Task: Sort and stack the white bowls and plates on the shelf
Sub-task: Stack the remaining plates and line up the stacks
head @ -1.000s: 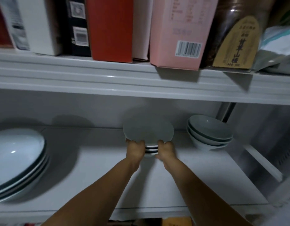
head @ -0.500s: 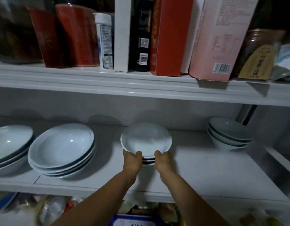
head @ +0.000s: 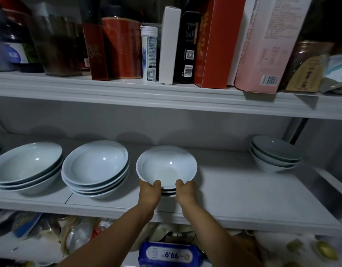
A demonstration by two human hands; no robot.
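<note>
A small stack of white bowls [head: 167,166] stands at the middle of the white shelf [head: 243,197]. My left hand [head: 149,191] grips its near left rim, thumb over the edge. My right hand [head: 186,190] grips the near right rim the same way. To the left sits a stack of white deep plates [head: 96,166], and further left another stack of wide plates [head: 25,166]. At the right back stands a stack of three grey-white bowls [head: 275,154]. I cannot tell whether the held stack rests on the shelf or hangs just above it.
The shelf above [head: 166,93] holds boxes, jars and a white tube close over the bowls. Below the shelf lie bags and a blue wipes pack [head: 169,255]. Bare shelf board lies between the held stack and the right bowls.
The view has swung left and back, bringing the two plate stacks into sight. Both hands keep their grip on the small stack, which has shifted left, closer to the deep plates.
</note>
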